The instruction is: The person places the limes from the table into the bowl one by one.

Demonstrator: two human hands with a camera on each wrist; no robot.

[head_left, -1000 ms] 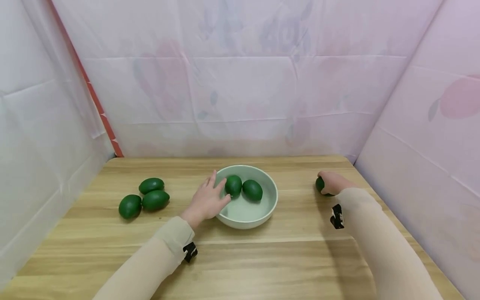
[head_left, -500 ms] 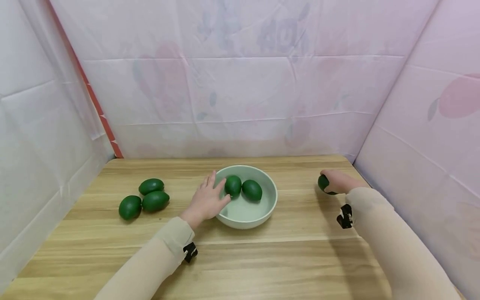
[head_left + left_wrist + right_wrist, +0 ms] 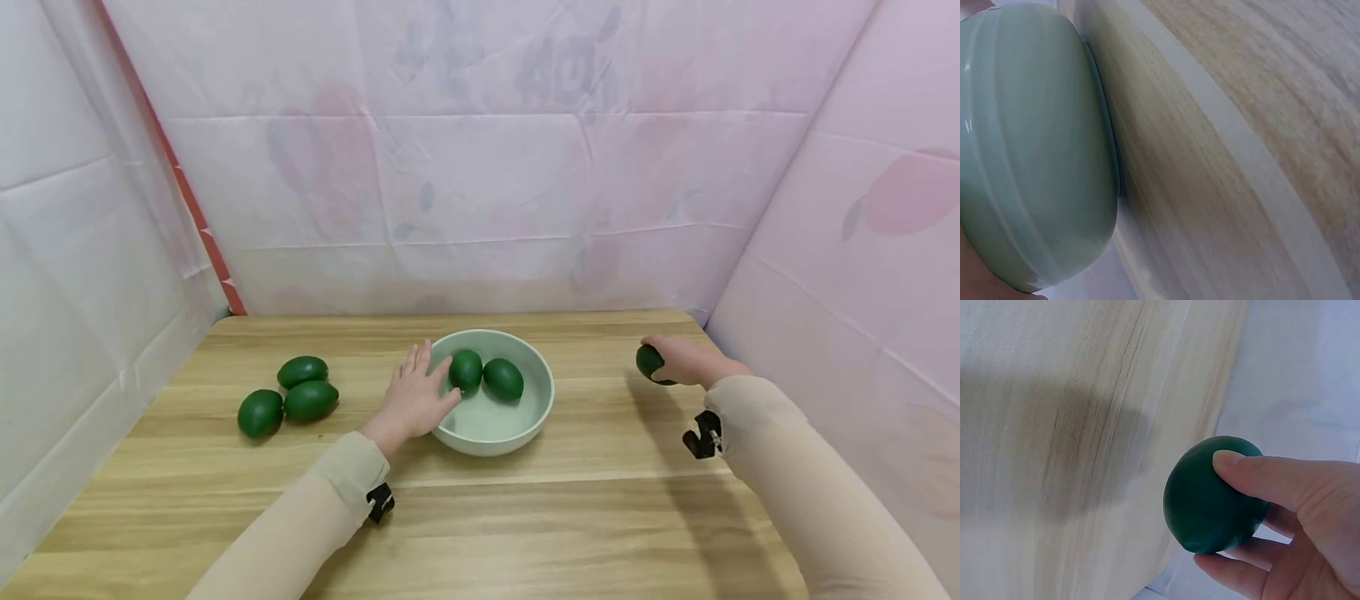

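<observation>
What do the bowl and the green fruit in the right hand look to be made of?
Bowl: likely glazed ceramic, perhaps melamine; pale green, glossy, with soft highlights.
Green fruit in the right hand: probably a plastic or foam replica; uniform dark green, smooth matte skin, no blemishes.

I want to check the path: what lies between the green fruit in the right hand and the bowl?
In the head view, only bare wooden table lies between the green fruit held by the right hand and the bowl; nothing stands there.
</observation>
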